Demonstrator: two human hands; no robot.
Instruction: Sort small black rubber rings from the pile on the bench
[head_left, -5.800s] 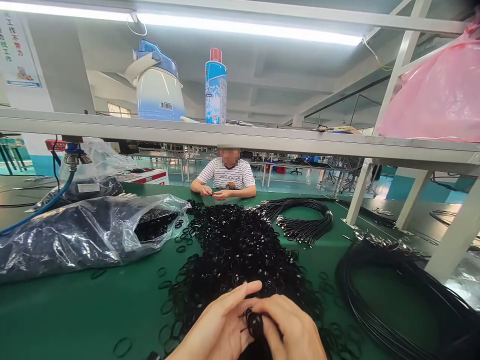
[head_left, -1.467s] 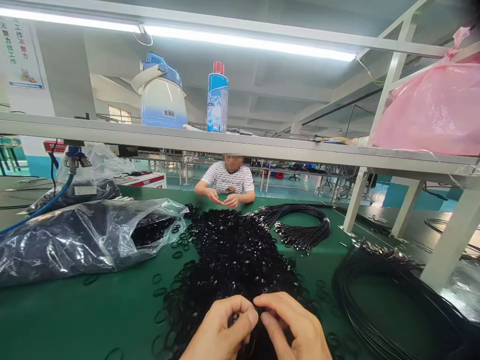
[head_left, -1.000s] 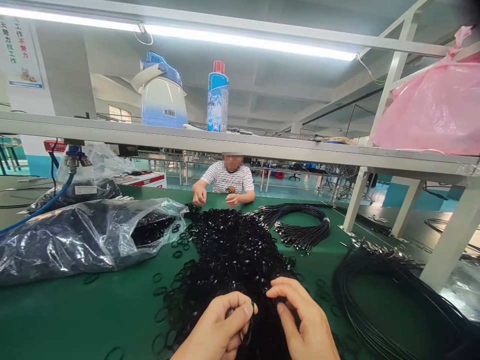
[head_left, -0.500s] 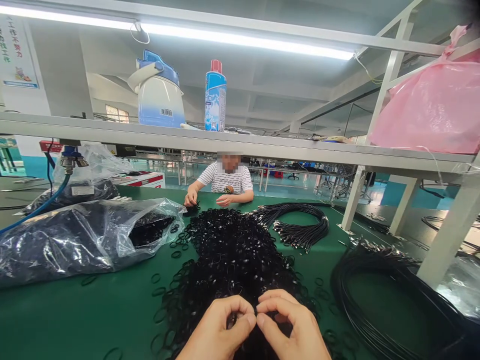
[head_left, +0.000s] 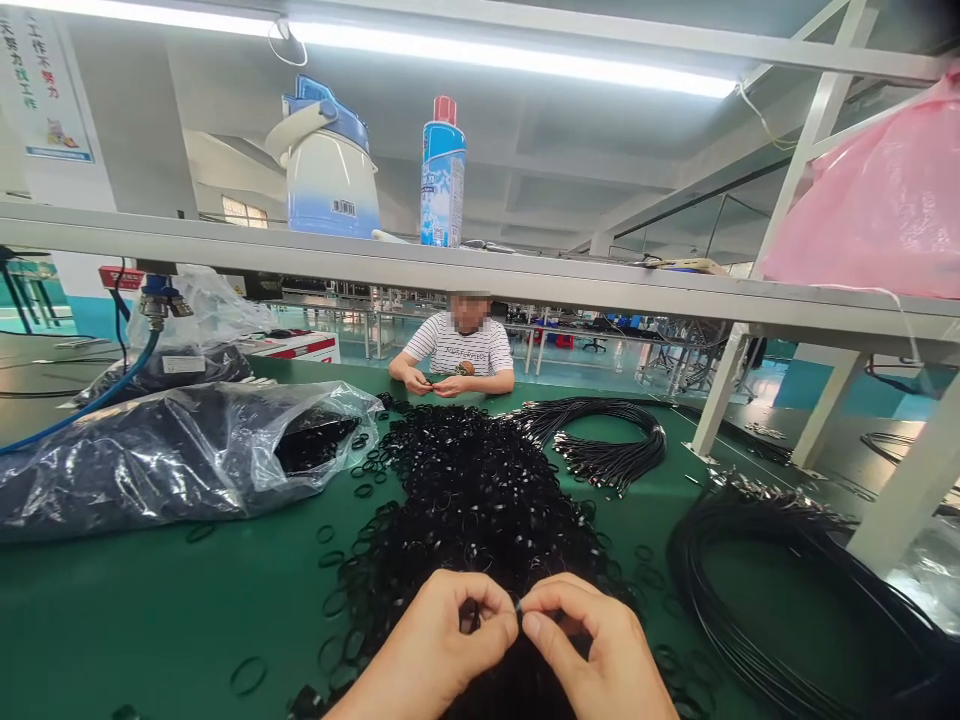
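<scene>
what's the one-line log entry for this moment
left hand: pinching black ring | right hand: pinching same ring | under hands: ring pile | surface: green table

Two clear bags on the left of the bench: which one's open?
The nearer, larger bag: its mouth gapes toward the pile of black rings. The smaller bag behind it, by the blue hose, shows no opening.

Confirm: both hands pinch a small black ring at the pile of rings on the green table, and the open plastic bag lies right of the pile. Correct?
No: the plastic bag lies left of the pile of rings, as the head view shows. The rest stands: the left hand and right hand pinch a small black ring at the pile on the green table.
</scene>
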